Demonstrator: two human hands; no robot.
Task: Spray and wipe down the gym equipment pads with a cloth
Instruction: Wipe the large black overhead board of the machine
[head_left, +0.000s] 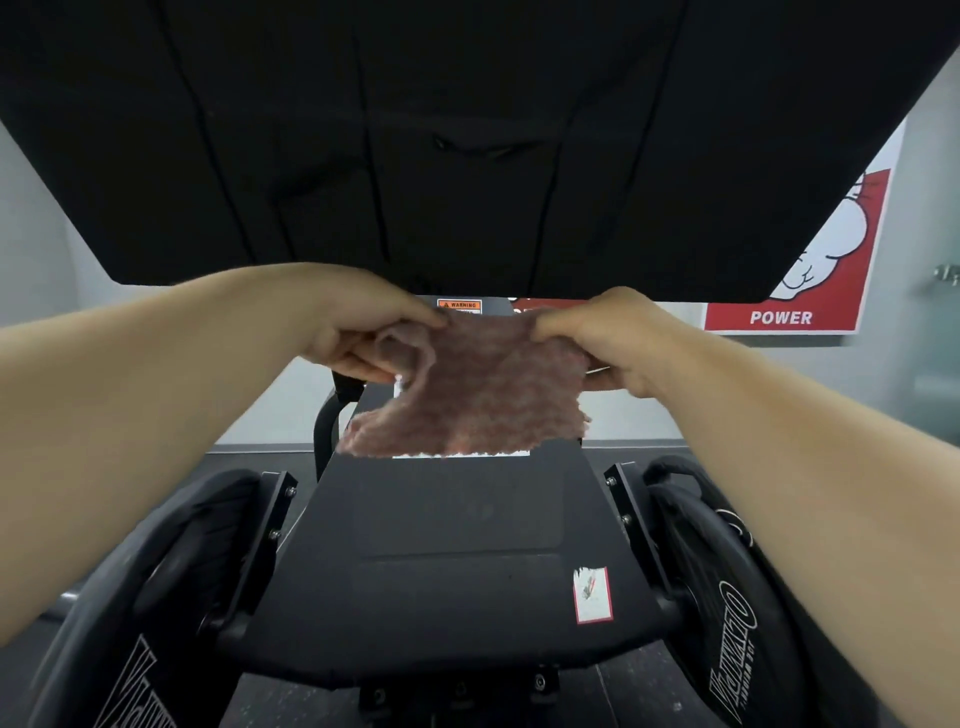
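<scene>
A pinkish-brown fluffy cloth (478, 395) hangs spread out between my two hands in the middle of the view. My left hand (358, 327) pinches its upper left corner, and my right hand (608, 343) pinches its upper right corner. Just above the hands a large black stitched pad (467, 145) fills the top of the view. Below the cloth lies the machine's dark flat plate (447, 561) with a small red-edged sticker (592, 595). No spray bottle is in view.
Black weight plates with white lettering stand at the left (130, 623) and right (727, 597) of the plate. An orange warning label (460, 305) sits behind the cloth. A red "POWER" poster (800, 291) hangs on the pale wall at right.
</scene>
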